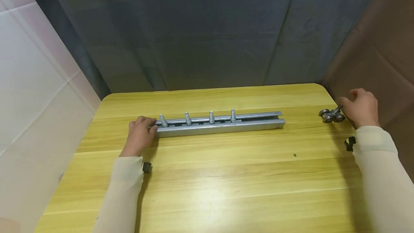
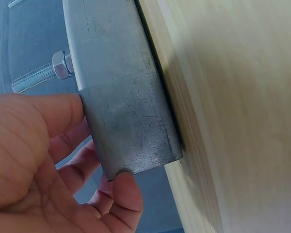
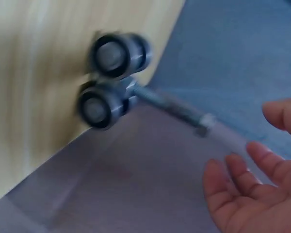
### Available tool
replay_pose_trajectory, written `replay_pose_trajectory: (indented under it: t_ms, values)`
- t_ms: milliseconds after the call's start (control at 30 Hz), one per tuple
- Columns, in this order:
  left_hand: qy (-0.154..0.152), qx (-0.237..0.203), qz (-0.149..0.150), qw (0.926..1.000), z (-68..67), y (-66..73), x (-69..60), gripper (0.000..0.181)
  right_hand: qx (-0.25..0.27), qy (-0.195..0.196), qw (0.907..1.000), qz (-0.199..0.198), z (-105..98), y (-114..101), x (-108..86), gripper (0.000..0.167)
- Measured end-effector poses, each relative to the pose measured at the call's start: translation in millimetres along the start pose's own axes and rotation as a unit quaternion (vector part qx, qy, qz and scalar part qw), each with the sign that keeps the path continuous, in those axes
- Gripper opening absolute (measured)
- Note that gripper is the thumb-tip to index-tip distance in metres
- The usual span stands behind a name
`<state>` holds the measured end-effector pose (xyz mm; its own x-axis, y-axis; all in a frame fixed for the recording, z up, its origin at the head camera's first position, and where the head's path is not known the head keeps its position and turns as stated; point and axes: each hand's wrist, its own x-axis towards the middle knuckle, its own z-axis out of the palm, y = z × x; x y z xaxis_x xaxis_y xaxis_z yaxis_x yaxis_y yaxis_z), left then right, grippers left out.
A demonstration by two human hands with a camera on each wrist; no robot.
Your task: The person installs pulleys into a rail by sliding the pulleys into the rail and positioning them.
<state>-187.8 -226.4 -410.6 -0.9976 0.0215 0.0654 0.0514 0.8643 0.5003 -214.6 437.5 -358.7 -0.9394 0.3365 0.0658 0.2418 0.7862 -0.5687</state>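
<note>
A grey metal C-channel rail lies lengthwise on the table, its slot facing up. Several threaded bolts stand up out of the slot, mostly along its left and middle part. My left hand holds the rail's left end, and in the left wrist view its thumb and fingers bend around the rail there. At the table's right edge rests a roller trolley with small wheels and a threaded bolt with a nut. Beside that bolt is my right hand, fingers loosely bent, a gap between.
The yellow wood-grain table has a tiny dark bit on it, right of the middle. A dark grey curtain hangs behind, a brown cloth to the right, and a pale wall stands at left.
</note>
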Motion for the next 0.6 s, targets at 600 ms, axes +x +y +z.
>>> replay_pose_trajectory:
  t_ms: [600]
  values:
    - [-0.003,-0.001,-0.011,0.9999,0.6,0.0,-0.7,0.037,-0.004,-0.045,0.9989,0.015,31.9,34.2,5.2,0.048]
